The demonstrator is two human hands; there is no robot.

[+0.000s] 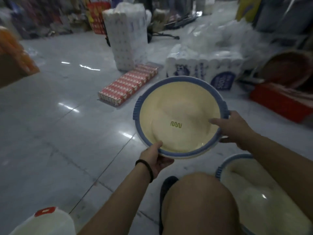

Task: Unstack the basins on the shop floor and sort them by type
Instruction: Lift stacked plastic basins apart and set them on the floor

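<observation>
Person, parts recorded as seen from the head camera.
- Left hand [155, 159]: bare. A thin black band [146, 168], cord-like and plain, is worn at the wrist.
- Right hand [237, 130]: bare.
- Left forearm [118, 197] and right forearm [279, 158]: uncovered along the whole visible length.
- Knee [199, 200]: bare.
- Shoe [166, 185]: dark and low-cut, partly hidden behind the knee; finer detail is lost to blur.

I crouch in a shop: glossy tiled floor [50, 133], wrapped toilet-roll packs [201, 67], a tray of red cartons [128, 85].
</observation>
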